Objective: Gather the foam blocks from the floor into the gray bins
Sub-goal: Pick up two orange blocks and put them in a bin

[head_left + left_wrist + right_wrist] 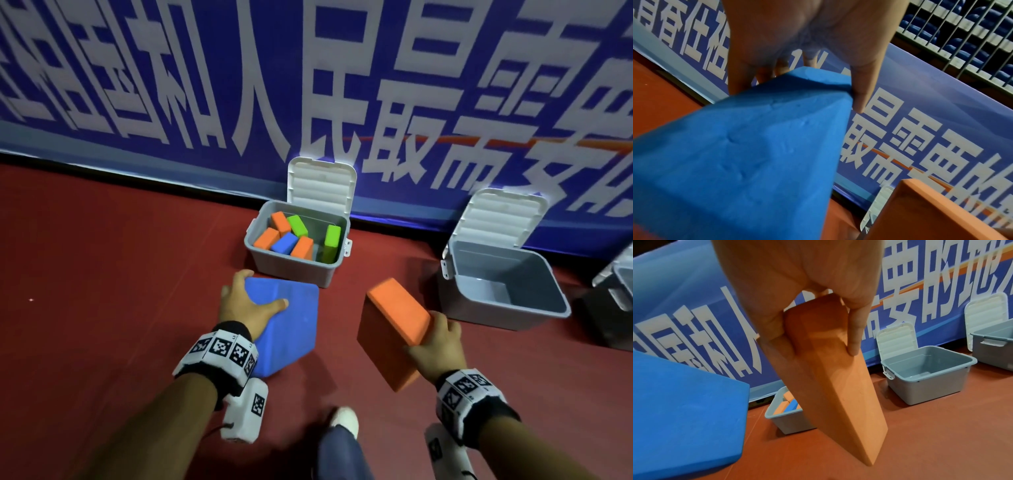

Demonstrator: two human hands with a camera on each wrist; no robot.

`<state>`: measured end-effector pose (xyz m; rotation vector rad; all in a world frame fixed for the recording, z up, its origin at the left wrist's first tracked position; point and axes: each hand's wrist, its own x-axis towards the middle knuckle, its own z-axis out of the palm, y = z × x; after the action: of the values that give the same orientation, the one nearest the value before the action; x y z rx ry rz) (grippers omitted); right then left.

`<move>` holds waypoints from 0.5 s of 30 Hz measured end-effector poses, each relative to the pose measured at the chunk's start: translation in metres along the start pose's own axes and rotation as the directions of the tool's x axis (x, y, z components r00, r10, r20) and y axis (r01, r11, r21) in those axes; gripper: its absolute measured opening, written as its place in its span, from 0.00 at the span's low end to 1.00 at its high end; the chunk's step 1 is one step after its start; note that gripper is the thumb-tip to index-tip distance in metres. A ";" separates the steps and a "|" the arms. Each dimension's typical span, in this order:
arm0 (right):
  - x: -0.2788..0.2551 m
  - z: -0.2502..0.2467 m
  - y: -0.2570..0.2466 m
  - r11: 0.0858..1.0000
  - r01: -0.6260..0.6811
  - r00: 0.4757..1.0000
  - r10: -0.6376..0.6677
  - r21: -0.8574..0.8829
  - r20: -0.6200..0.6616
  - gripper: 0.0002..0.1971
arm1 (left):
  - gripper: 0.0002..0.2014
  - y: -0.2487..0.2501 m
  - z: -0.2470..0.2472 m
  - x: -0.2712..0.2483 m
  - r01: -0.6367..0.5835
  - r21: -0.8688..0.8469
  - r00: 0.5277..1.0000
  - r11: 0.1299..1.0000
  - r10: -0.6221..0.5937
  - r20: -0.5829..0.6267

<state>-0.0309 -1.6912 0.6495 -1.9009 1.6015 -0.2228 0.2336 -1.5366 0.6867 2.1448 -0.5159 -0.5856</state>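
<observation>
My left hand grips a blue foam block by its near end, thumb on top, above the red floor just in front of a gray bin. That bin holds several orange, green and blue blocks. My right hand grips an orange foam block by its end, left of a second gray bin with nothing in it. The blue block fills the left wrist view under my left hand. In the right wrist view my right hand pinches the orange block, which hangs downward.
Both bins stand with white lids tipped open against a blue banner wall. A third gray bin shows at the far right edge. My shoe is on the red floor below the blocks.
</observation>
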 end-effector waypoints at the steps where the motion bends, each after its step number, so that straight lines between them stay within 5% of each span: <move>1: 0.018 0.005 -0.008 1.000 -0.007 1.000 0.007 -0.006 -0.003 0.40 | 0.39 0.001 0.002 0.017 0.012 0.008 1.000 1.000 -0.012 0.009; 15: 0.292 0.054 -0.128 0.995 -0.016 1.000 0.017 0.096 -0.007 0.39 | 0.36 0.060 0.099 0.288 0.198 0.048 0.976 0.979 -0.202 0.084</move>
<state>0.1739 -1.9371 0.6025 -1.8152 1.5827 -0.2950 0.4001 -1.7882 0.6161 2.2315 -0.3630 -0.7909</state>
